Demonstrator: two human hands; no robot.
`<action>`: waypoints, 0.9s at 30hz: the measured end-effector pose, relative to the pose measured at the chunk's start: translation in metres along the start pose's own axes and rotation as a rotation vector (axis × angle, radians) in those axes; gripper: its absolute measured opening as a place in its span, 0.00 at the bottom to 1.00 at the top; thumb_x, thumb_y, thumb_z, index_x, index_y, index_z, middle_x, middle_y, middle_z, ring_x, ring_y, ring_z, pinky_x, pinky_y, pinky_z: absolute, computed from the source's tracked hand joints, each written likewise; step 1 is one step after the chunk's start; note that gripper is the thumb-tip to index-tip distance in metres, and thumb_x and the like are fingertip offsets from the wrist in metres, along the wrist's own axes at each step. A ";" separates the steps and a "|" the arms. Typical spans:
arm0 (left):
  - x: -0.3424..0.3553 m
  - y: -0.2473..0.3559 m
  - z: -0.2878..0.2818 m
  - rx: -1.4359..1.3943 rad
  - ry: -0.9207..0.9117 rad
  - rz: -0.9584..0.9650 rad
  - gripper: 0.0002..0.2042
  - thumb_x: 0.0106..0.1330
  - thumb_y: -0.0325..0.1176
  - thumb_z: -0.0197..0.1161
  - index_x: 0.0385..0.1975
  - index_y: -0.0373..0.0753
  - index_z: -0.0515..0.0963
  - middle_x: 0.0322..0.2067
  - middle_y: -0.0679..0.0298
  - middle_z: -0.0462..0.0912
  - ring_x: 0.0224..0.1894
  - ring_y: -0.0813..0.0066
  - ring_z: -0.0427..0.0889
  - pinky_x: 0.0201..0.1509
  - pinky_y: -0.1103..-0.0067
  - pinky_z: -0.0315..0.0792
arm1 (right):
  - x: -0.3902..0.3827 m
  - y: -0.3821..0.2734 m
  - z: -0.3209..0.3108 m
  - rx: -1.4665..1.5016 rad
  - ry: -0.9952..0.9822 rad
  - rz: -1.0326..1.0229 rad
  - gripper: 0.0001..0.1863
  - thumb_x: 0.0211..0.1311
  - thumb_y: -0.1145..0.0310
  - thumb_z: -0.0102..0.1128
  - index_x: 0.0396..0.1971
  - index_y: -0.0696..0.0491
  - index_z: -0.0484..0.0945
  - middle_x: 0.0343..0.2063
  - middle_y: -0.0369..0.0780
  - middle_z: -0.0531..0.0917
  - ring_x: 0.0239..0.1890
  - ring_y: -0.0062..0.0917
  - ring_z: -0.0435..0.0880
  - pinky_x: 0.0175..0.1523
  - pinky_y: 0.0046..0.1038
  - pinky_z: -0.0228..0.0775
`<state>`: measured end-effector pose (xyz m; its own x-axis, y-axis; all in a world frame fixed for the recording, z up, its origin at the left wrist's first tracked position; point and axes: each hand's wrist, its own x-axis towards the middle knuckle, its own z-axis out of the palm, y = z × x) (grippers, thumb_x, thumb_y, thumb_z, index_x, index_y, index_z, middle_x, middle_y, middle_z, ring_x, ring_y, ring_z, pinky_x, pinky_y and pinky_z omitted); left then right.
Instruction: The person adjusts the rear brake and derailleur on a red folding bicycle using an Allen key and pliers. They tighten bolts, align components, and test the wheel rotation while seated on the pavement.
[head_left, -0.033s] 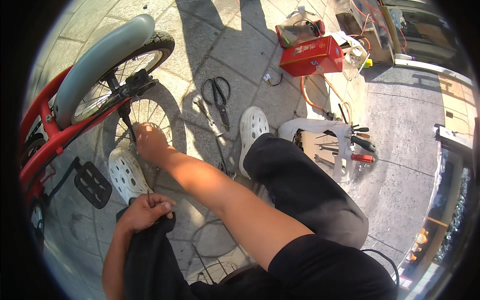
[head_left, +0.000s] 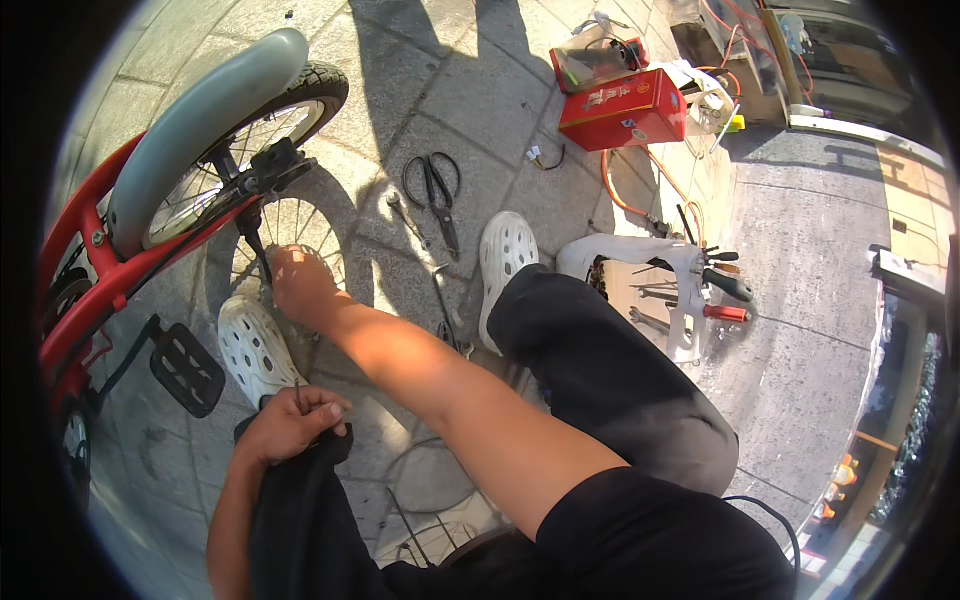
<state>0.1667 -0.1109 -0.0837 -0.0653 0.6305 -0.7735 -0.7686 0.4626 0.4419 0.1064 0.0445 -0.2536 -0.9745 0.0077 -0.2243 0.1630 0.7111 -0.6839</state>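
Observation:
A red bicycle (head_left: pixel 128 268) with a grey mudguard (head_left: pixel 205 130) over its spoked wheel (head_left: pixel 322 100) stands at my left. My right hand (head_left: pixel 305 284) is closed at the lower end of a dark tapered bar (head_left: pixel 254 238) that runs down from the wheel's axle area. Fingers hide where it ends, so its kind is unclear. Resting on my left knee, my left hand (head_left: pixel 292 424) pinches a thin dark rod (head_left: pixel 298 397), mostly hidden in the fingers. A black pedal (head_left: pixel 187 369) hangs beside my left white clog (head_left: pixel 256 345).
Black-handled scissors (head_left: pixel 438 200) and a wrench (head_left: pixel 405 215) lie on the paving between my feet and the wheel. Right of my right clog (head_left: pixel 507 255) is a white holder (head_left: pixel 625 250) with several tools. A red box (head_left: pixel 625 112) and an orange hose (head_left: pixel 615 190) are farther off.

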 end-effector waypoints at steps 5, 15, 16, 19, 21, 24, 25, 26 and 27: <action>0.002 0.002 0.001 0.021 0.044 0.016 0.13 0.80 0.37 0.64 0.53 0.34 0.84 0.33 0.69 0.88 0.29 0.88 0.76 0.35 0.85 0.70 | 0.005 -0.009 -0.013 0.066 -0.069 0.102 0.08 0.61 0.72 0.60 0.33 0.59 0.86 0.37 0.56 0.89 0.44 0.53 0.90 0.50 0.48 0.83; 0.030 -0.037 -0.012 -0.180 0.321 0.247 0.13 0.81 0.37 0.62 0.56 0.35 0.81 0.34 0.67 0.86 0.18 0.89 0.67 0.22 0.85 0.60 | 0.009 0.004 -0.057 -0.010 -0.349 0.200 0.15 0.54 0.65 0.67 0.36 0.61 0.89 0.33 0.56 0.89 0.41 0.53 0.91 0.50 0.45 0.84; 0.030 -0.023 -0.010 -0.237 0.374 0.221 0.13 0.81 0.36 0.62 0.55 0.34 0.81 0.34 0.68 0.86 0.18 0.89 0.66 0.21 0.85 0.59 | 0.005 0.004 -0.071 -0.007 -0.426 0.194 0.17 0.53 0.64 0.68 0.36 0.62 0.89 0.33 0.56 0.89 0.41 0.53 0.91 0.50 0.44 0.85; 0.034 0.006 -0.009 -0.258 0.475 0.245 0.13 0.82 0.35 0.61 0.55 0.33 0.81 0.36 0.69 0.86 0.18 0.90 0.65 0.21 0.85 0.58 | -0.015 0.004 -0.118 0.014 -0.480 0.077 0.11 0.56 0.67 0.69 0.27 0.61 0.88 0.29 0.55 0.90 0.35 0.48 0.93 0.44 0.43 0.87; 0.035 0.021 -0.008 -0.285 0.469 0.280 0.12 0.82 0.35 0.61 0.55 0.34 0.82 0.39 0.70 0.86 0.19 0.90 0.66 0.21 0.85 0.59 | -0.019 -0.022 -0.163 0.212 -0.711 0.302 0.13 0.59 0.64 0.71 0.28 0.61 0.88 0.27 0.51 0.90 0.30 0.39 0.93 0.38 0.38 0.87; 0.044 0.037 -0.003 -0.282 0.355 0.369 0.11 0.82 0.36 0.62 0.53 0.35 0.83 0.39 0.70 0.87 0.19 0.90 0.66 0.21 0.85 0.59 | -0.026 -0.050 -0.218 0.391 -0.794 0.495 0.16 0.61 0.61 0.75 0.28 0.62 0.87 0.24 0.44 0.88 0.25 0.28 0.90 0.32 0.31 0.85; 0.045 0.043 0.001 -0.303 0.318 0.378 0.11 0.82 0.36 0.63 0.53 0.35 0.83 0.39 0.69 0.87 0.20 0.90 0.66 0.22 0.85 0.59 | -0.030 -0.052 -0.232 0.435 -0.770 0.535 0.17 0.61 0.61 0.76 0.29 0.62 0.87 0.23 0.42 0.88 0.23 0.25 0.88 0.30 0.29 0.85; 0.044 0.049 0.005 -0.324 0.281 0.388 0.11 0.81 0.36 0.64 0.52 0.35 0.83 0.40 0.69 0.87 0.20 0.90 0.67 0.22 0.85 0.59 | -0.034 -0.052 -0.241 0.514 -0.738 0.555 0.16 0.61 0.62 0.75 0.30 0.63 0.86 0.24 0.42 0.87 0.23 0.25 0.88 0.29 0.29 0.85; 0.044 0.055 0.008 -0.344 0.245 0.396 0.11 0.81 0.37 0.64 0.52 0.36 0.84 0.40 0.68 0.88 0.20 0.90 0.67 0.22 0.85 0.59 | -0.040 -0.053 -0.249 0.594 -0.705 0.573 0.16 0.61 0.63 0.75 0.31 0.64 0.86 0.24 0.42 0.87 0.23 0.26 0.88 0.29 0.29 0.84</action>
<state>0.1269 -0.0533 -0.0898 -0.5044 0.5324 -0.6798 -0.8154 -0.0348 0.5778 0.0984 0.1814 -0.0358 -0.4528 -0.3102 -0.8359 0.7988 0.2753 -0.5349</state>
